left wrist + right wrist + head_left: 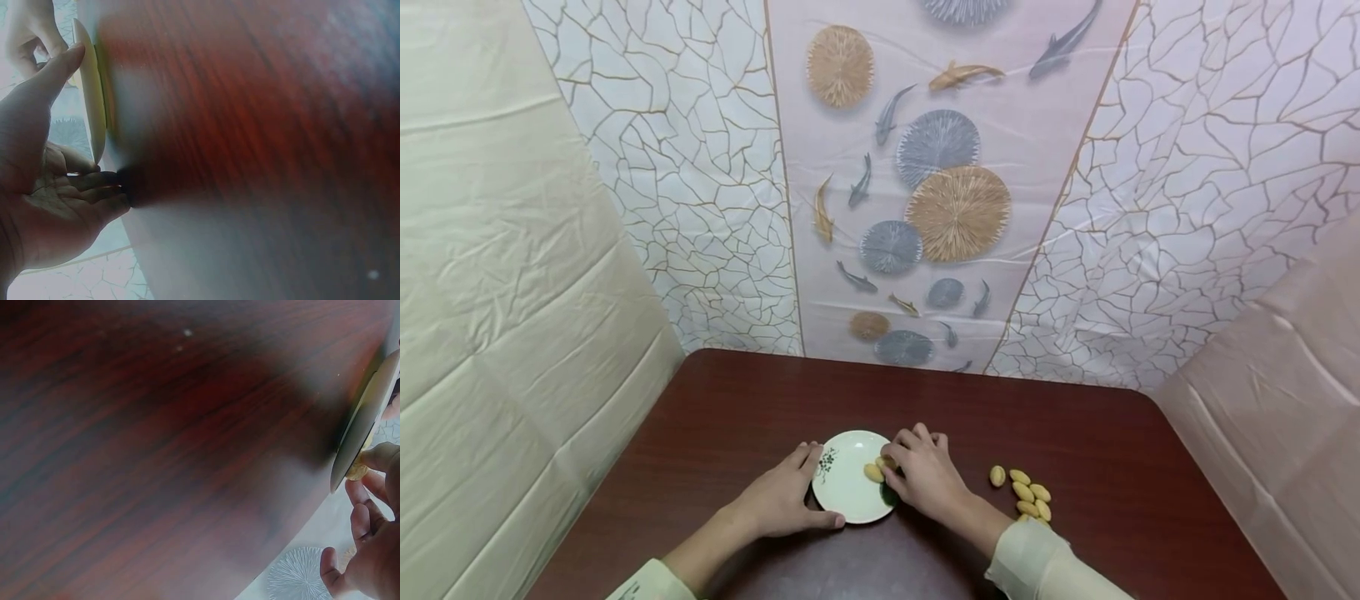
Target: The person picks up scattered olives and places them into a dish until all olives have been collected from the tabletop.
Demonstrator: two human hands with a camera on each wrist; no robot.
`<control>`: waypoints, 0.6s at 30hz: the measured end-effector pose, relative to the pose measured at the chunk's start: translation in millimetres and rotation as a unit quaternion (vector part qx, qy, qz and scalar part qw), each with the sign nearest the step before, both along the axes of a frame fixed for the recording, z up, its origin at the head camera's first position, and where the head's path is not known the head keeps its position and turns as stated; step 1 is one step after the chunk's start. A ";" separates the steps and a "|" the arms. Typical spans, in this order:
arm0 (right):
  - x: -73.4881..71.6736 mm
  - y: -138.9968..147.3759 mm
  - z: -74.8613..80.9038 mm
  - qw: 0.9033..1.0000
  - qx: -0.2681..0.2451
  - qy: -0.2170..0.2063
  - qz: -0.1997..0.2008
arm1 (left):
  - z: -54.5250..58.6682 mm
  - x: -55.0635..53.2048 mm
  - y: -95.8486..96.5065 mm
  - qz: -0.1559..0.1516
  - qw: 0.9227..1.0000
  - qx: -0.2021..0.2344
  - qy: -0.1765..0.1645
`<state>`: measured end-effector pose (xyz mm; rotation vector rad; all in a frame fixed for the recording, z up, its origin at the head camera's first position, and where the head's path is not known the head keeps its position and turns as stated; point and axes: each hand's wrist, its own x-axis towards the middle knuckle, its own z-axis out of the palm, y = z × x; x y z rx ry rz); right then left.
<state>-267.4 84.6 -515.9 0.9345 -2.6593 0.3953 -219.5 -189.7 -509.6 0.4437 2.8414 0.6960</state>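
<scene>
A round white plate [852, 498] with a dark floral sprig at its left and a dark green patch at its right lies on the table. My left hand [775, 500] holds its left side, thumb at the near rim and fingers at the far-left rim. Over the right rim, my right hand [928, 477] pinches a small yellow oval, nut-like piece [357, 472] between thumb and fingertip, close to the plate's surface. Beside those fingertips, another yellow oval piece [873, 472] rests on the plate. The right fingers partly hide the pieces there.
Several more yellow oval pieces [1023, 492] lie grouped on the dark red-brown table [752, 392], right of the plate; the right sleeve [1030, 554] passes near them. Patterned cloth [895, 167] hangs behind the table, with pale cloth at both sides.
</scene>
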 end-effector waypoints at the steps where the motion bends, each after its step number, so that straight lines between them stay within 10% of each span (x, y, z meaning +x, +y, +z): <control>1: -0.1 -0.1 -0.5 1.000 0.001 0.000 0.000 | 0.3 0.1 0.1 0.000 1.000 0.000 0.001; 18: -2.4 -1.0 -4.5 1.000 0.006 -0.003 -0.004 | -0.6 -0.6 0.6 -0.002 1.000 -0.009 0.003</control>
